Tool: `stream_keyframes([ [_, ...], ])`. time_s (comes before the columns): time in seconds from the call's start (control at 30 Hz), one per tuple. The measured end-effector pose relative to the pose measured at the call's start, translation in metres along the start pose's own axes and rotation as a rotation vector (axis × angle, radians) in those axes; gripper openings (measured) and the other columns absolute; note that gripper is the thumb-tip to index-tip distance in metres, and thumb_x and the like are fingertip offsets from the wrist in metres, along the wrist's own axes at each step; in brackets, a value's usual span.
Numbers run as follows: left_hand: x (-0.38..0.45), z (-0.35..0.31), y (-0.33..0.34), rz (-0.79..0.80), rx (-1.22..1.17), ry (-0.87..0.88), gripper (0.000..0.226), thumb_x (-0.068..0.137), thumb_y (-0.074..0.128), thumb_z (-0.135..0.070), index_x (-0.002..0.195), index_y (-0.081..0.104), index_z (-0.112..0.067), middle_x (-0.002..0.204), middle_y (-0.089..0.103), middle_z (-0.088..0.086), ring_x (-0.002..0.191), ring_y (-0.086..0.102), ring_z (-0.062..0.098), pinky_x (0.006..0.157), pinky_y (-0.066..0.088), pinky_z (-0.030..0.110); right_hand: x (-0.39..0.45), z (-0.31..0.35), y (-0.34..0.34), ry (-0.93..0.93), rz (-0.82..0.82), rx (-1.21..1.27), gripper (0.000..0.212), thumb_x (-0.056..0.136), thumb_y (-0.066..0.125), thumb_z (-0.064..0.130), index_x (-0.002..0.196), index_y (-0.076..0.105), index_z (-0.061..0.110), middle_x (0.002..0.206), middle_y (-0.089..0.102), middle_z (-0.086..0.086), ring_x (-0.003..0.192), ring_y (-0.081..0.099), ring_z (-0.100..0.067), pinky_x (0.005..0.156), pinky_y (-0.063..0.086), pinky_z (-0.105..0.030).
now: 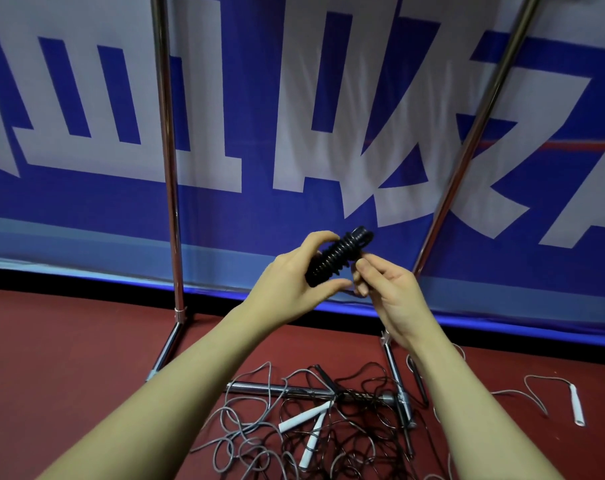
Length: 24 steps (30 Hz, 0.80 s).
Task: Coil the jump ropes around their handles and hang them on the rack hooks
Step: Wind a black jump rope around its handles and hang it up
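Left hand [296,271] grips the coiled black jump rope [339,256], held mid-air between the chrome rack [171,188] uprights; right hand [387,289] pinches its end. Below, loose grey ropes [245,441] with white handles [303,419] tangle over the rack's base bar on the red floor [69,358], blue banner [294,133] behind.

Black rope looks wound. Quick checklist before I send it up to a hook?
1. Black rope coiled round its handles: ok.
2. Left hand grips the bundle: ok.
3. Right hand pinches the coil's side; loose end secured: cannot tell.
4. Rack hook in view: not ok, only the rack poles show.
5. Remaining ropes lie tangled on the floor around the rack base: not ok.
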State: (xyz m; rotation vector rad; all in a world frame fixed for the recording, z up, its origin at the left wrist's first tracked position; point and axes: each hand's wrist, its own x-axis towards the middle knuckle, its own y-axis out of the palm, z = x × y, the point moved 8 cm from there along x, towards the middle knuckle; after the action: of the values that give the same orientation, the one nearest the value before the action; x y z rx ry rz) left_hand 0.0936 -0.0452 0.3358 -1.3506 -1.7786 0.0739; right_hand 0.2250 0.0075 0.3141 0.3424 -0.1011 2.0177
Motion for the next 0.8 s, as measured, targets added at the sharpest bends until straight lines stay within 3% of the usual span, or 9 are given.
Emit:
stream_keyframes([
  [0.1,0.002,0.000,-0.002,-0.067,0.206,0.018,0.050,0.082,0.053,-0.058,0.130,0.050,-0.042,0.104,0.066,-0.010,0.092,0.064,0.019,0.071,0.053,0.037,-0.001,-0.001,-0.008,-0.002,-0.088,-0.053,0.026,0.091,0.058,0.017,0.067,0.063,0.010,0.062,0.047,-0.006,0.055,0.036,-0.011,0.061,0.033,-0.025],
  [0.2,0.005,-0.010,-0.001,-0.248,0.567,0.133,0.052,0.089,0.044,-0.050,0.130,0.060,-0.023,0.091,0.062,0.003,0.073,0.058,0.025,0.047,0.045,0.032,0.000,0.000,-0.009,-0.008,-0.150,-0.096,0.034,0.094,0.058,0.017,0.061,0.058,0.007,0.054,0.043,-0.002,0.052,0.035,-0.011,0.057,0.035,-0.019],
  [0.3,0.003,-0.017,0.001,-0.355,0.727,0.218,0.051,0.092,0.040,-0.042,0.128,0.062,-0.013,0.076,0.057,0.006,0.058,0.051,0.026,0.042,0.035,0.027,0.002,0.003,-0.004,-0.030,-0.184,-0.042,0.034,0.094,0.058,0.013,0.060,0.060,0.008,0.052,0.045,0.000,0.051,0.035,-0.010,0.054,0.036,-0.016],
  [0.4,0.005,-0.009,-0.008,-0.264,0.493,0.066,0.050,0.093,0.036,-0.048,0.137,0.053,-0.029,0.077,0.056,0.001,0.063,0.055,0.023,0.047,0.041,0.029,0.002,0.007,-0.004,-0.048,-0.169,-0.016,0.032,0.092,0.060,0.010,0.061,0.064,0.011,0.058,0.048,-0.005,0.052,0.035,-0.011,0.057,0.037,-0.018],
  [0.47,0.005,0.000,-0.005,-0.133,0.197,-0.081,0.042,0.095,0.036,-0.050,0.136,0.045,-0.046,0.087,0.063,-0.008,0.076,0.059,0.016,0.067,0.052,0.038,0.003,0.012,-0.009,-0.061,-0.167,-0.037,0.031,0.091,0.061,0.008,0.062,0.068,0.015,0.058,0.050,-0.003,0.052,0.036,-0.011,0.058,0.037,-0.018],
  [0.5,0.005,0.002,-0.002,-0.095,0.078,-0.117,0.037,0.095,0.038,-0.050,0.131,0.043,-0.052,0.087,0.064,-0.013,0.077,0.060,0.014,0.074,0.053,0.041,0.002,0.015,-0.011,-0.066,-0.178,-0.041,0.028,0.091,0.061,0.008,0.065,0.070,0.015,0.057,0.051,-0.002,0.051,0.037,-0.010,0.057,0.038,-0.017],
  [0.6,0.006,0.006,0.003,-0.058,-0.151,-0.193,0.032,0.090,0.046,-0.052,0.121,0.045,-0.059,0.074,0.062,-0.019,0.068,0.059,0.013,0.075,0.054,0.048,0.002,0.019,-0.017,-0.063,-0.206,-0.059,0.016,0.090,0.062,0.008,0.079,0.072,0.010,0.055,0.053,0.002,0.050,0.040,-0.008,0.056,0.039,-0.014],
  [0.7,0.005,0.007,0.004,-0.024,-0.115,-0.137,0.049,0.078,0.063,-0.058,0.124,0.046,-0.056,0.088,0.064,-0.022,0.078,0.059,0.004,0.081,0.054,0.040,0.002,0.016,-0.015,-0.050,-0.188,-0.104,0.015,0.090,0.061,0.008,0.080,0.072,0.011,0.054,0.053,0.005,0.049,0.040,-0.006,0.055,0.039,-0.013],
  [0.8,0.006,0.010,0.002,-0.035,0.205,-0.124,0.066,0.078,0.071,-0.052,0.137,0.041,-0.053,0.097,0.048,-0.008,0.086,0.055,0.013,0.075,0.049,0.033,-0.002,0.009,-0.016,-0.026,-0.200,-0.130,0.023,0.091,0.062,0.009,0.070,0.070,0.014,0.055,0.052,0.003,0.050,0.039,-0.007,0.055,0.039,-0.015],
])
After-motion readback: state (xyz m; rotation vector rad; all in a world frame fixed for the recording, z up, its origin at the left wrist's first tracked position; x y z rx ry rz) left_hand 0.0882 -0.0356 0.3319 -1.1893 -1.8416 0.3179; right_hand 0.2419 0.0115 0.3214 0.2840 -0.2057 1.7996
